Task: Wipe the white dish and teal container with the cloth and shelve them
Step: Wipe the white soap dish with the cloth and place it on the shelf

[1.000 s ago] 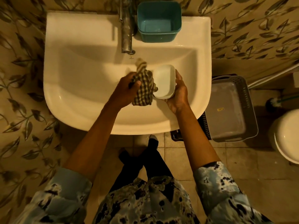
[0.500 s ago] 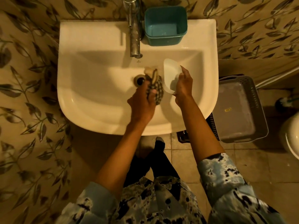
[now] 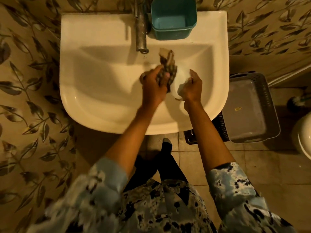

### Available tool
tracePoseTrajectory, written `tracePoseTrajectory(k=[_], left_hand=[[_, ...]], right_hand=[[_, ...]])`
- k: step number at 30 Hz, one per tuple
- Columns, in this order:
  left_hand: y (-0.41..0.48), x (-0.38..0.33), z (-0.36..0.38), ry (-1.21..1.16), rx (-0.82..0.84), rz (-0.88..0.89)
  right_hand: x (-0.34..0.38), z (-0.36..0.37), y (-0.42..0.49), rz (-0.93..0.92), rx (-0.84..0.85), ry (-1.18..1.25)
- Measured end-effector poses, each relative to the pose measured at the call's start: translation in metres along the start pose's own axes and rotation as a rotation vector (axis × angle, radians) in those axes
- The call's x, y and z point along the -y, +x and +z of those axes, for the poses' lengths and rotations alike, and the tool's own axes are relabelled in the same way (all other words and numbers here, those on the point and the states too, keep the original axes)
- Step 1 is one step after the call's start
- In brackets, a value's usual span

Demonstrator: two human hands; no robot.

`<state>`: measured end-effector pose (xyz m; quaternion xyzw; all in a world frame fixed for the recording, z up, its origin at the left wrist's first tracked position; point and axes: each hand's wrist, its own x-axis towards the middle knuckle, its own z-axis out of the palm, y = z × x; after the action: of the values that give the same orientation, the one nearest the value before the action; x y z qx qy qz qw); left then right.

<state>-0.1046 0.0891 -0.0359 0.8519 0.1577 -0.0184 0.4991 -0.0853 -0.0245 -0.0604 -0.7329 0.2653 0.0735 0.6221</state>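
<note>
The white dish (image 3: pixel 180 79) is held over the sink (image 3: pixel 101 98) bowl, below and right of the tap (image 3: pixel 141 36), tipped on edge, likely so its face meets the cloth (image 3: pixel 168 66) and drips fall into the basin; the right hand (image 3: pixel 191 89) reaches in from below, grip curled round the dish's right edge; the left hand (image 3: pixel 154 89), blurred, comes in below the tap, grip bunched round the checked cloth, pressing it against the dish's left side; the teal container (image 3: pixel 173 19) sits just right of the tap, on the back ledge, probably next for wiping.
</note>
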Motion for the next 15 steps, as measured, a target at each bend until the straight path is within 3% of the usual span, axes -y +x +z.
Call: tracePoseTrajectory(k=[4,9,13,15], left_hand=[[-0.069,-0.001,0.021,-0.101,-0.062,0.036],[0.003,-0.001,-0.002,-0.027,-0.096,-0.04],[0.022,-0.009,-0.023,-0.203,0.165,-0.004],[0.013,-0.006,-0.026,-0.265,0.196,-0.013]], right_hand=[[0.008,0.002,0.003,0.032,-0.092,0.003],[-0.013,-0.007,-0.005,-0.272,0.141,-0.27],[-0.009,-0.015,-0.004,-0.397,0.24,-0.335],[-0.007,-0.018,-0.001,-0.456,0.242,-0.372]])
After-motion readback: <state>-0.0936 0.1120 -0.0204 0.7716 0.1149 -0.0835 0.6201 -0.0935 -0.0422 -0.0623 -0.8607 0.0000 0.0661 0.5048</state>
